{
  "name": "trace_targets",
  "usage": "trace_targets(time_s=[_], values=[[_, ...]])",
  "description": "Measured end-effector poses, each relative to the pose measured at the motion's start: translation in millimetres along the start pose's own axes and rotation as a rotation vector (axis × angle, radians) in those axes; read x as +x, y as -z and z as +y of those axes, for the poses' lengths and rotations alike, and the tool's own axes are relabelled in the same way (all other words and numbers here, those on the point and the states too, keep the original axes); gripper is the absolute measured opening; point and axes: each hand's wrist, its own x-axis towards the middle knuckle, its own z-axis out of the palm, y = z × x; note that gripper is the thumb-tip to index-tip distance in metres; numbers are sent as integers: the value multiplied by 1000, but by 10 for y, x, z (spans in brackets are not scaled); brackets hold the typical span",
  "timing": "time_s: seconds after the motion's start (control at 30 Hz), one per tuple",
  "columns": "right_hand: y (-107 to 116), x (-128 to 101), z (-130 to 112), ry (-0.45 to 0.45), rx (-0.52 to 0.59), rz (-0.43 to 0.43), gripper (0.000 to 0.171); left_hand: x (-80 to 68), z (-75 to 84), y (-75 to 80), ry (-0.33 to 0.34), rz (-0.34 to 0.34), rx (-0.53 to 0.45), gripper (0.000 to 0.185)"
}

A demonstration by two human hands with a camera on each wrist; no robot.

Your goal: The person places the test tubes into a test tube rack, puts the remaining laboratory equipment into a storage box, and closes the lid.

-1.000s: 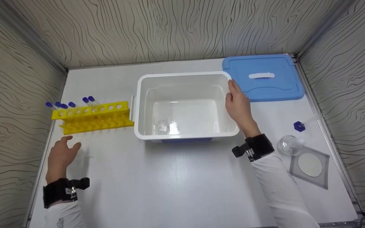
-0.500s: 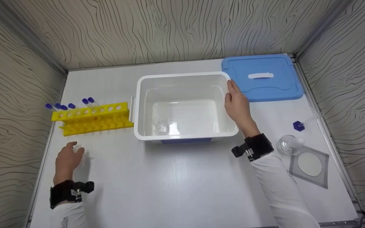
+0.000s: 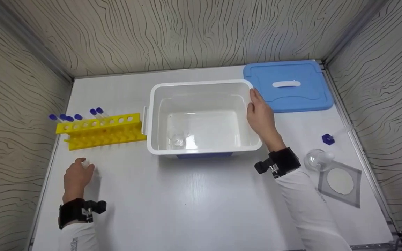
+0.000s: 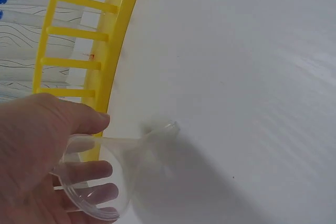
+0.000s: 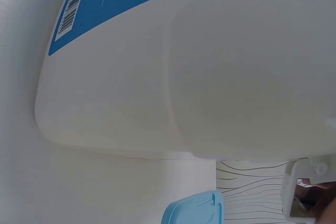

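Left hand grips a clear funnel on the table, at 7 o'clock from the bin.
Right hand lies relaxed against the bin's right rim; lift the funnel gently by its cone, because the thin stem could catch the yellow rack.

Lab bench: test-tube rack, funnel

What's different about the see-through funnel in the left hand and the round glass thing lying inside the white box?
The clear funnel is gripped by the left hand on the table beside the yellow rack; the round glass flask lies untouched on the floor of the white box. The funnel is a wide cone narrowing to a thin spout; the flask looks rounded like a ball. Both are see-through.
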Motion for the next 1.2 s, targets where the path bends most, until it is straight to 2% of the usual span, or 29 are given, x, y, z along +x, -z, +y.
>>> trace_targets(time_s=[0.5,0.77,1.03,1.2], values=[[12,-15,-28,2,4,-9,51,54,16,-71,63,91,-99,57],[25,-19,-28,-8,5,-22,51,41,49,-52,36,149,-134,56],[21,-20,-19,-3,0,-11,51,-27,140,43,-3,153,-123,55],[19,-22,-21,-5,0,-8,51,-77,251,140,-11,164,-136,56]])
